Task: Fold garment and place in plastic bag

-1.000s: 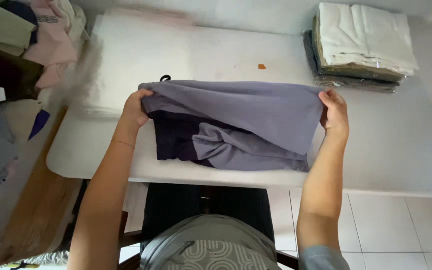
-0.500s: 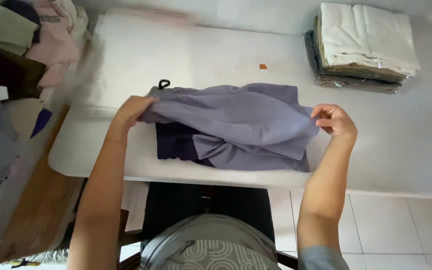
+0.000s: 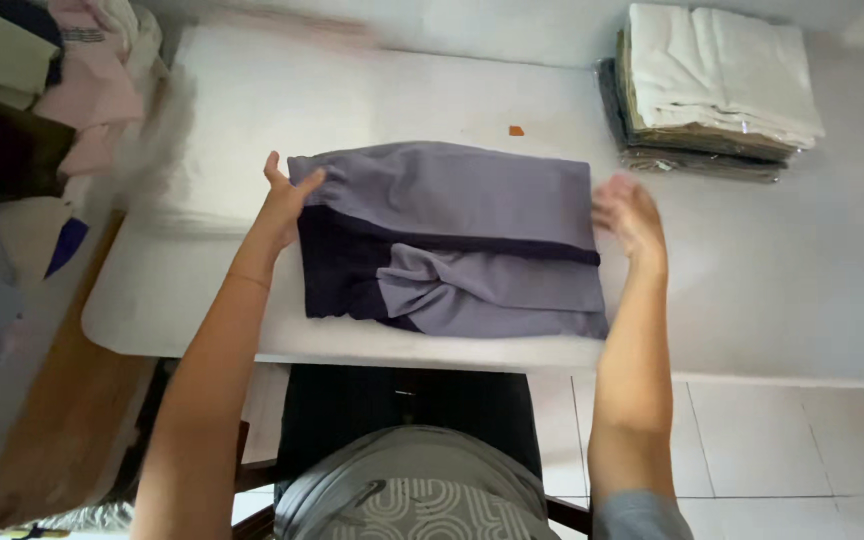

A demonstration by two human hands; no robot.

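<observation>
A grey and dark navy garment (image 3: 452, 235) lies folded into a rough rectangle on the white table (image 3: 772, 290). My left hand (image 3: 287, 195) pinches the garment's upper left corner between thumb and fingers. Just off the garment's right edge, my right hand (image 3: 630, 215) hovers with its fingers spread and nothing in it; it is slightly blurred.
A stack of folded white and olive cloths (image 3: 717, 90) sits at the table's back right. A heap of loose clothes (image 3: 42, 90) fills the left side. A small orange scrap (image 3: 517, 131) lies behind the garment. White floor tiles (image 3: 792, 450) show below the table edge.
The grey top layer, held up by both hands before, now lies flat over the garment. My right hand has let go and drawn off to the right.
</observation>
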